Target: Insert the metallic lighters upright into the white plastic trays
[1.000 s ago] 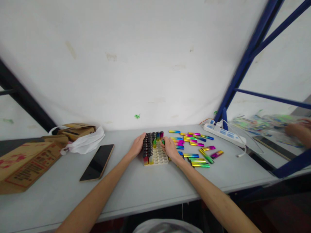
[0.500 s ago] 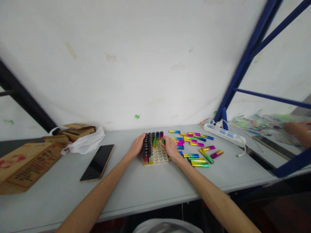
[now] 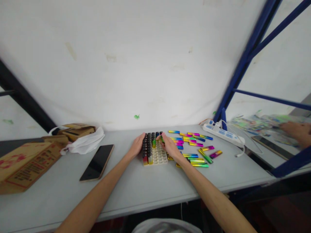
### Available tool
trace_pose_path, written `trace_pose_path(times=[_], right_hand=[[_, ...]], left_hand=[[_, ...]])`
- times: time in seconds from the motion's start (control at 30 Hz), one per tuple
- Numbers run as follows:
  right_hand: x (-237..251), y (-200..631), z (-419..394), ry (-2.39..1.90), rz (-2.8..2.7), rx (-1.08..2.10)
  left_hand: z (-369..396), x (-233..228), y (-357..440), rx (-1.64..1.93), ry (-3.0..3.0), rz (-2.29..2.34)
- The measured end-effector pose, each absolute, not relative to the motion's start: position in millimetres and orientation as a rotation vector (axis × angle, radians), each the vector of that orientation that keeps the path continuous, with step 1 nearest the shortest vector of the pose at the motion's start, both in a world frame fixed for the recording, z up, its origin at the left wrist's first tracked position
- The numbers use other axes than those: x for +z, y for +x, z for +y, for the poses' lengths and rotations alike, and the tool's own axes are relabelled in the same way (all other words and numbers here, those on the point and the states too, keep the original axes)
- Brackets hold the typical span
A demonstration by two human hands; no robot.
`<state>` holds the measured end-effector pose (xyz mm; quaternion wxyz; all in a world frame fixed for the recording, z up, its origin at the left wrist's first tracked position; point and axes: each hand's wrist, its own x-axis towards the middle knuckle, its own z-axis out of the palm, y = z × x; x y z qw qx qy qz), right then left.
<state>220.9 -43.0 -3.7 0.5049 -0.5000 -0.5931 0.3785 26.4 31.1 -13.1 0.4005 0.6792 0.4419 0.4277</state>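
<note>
A white tray (image 3: 159,157) with rows of small wells stands on the table. Its left rows and back are filled with upright lighters (image 3: 145,147) that have dark tops and shiny colour-fade bodies. My left hand (image 3: 138,145) is closed against the tray's left side, its fingertips at the back corner. Over the tray's right rear part, my right hand (image 3: 169,145) pinches a green-yellow lighter (image 3: 162,139), mostly hidden by the fingers. Loose lighters (image 3: 191,139) in rainbow colours lie on their sides to the right of that hand.
A phone (image 3: 97,162) lies left of the tray, near cardboard boxes (image 3: 29,165) and a white plastic bag (image 3: 84,142). At the right are a power strip (image 3: 223,133) and a blue metal frame (image 3: 236,74). Beyond it shows another person's hand (image 3: 297,131).
My right hand has shifted slightly left and back over the tray, with the lighter now tilted in its fingers. My left hand stays at the tray's side.
</note>
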Motion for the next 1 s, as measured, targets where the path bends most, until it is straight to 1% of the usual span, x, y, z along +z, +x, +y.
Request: trace_pose_path(times=[0.1,0.27,0.33,0.53,0.7,0.9,1.0], right_hand=[[0,226,-45,-1.172,-1.539,0.782],[5,229,-50,-1.248,-1.769,0.291],[6,228,-53,-1.292,-1.815,0.192],[2,225,-53,-1.32,-1.842,0.164],[-2,223,-50,-1.399,-2.022,0.088],[18,224,-51,-1.413,-2.254,0.012],[23,222,-51,-1.523,-2.267,-0.036]], left_hand=[[32,-14,26,1.077,1.733,1.114],[33,-19,27,1.1,1.717,1.071],[34,-20,27,1.104,1.708,1.071],[35,-20,26,1.104,1.72,1.095],[36,-23,26,1.122,1.716,1.08],[37,-24,26,1.116,1.699,1.044],[37,-23,25,1.105,1.716,1.05]])
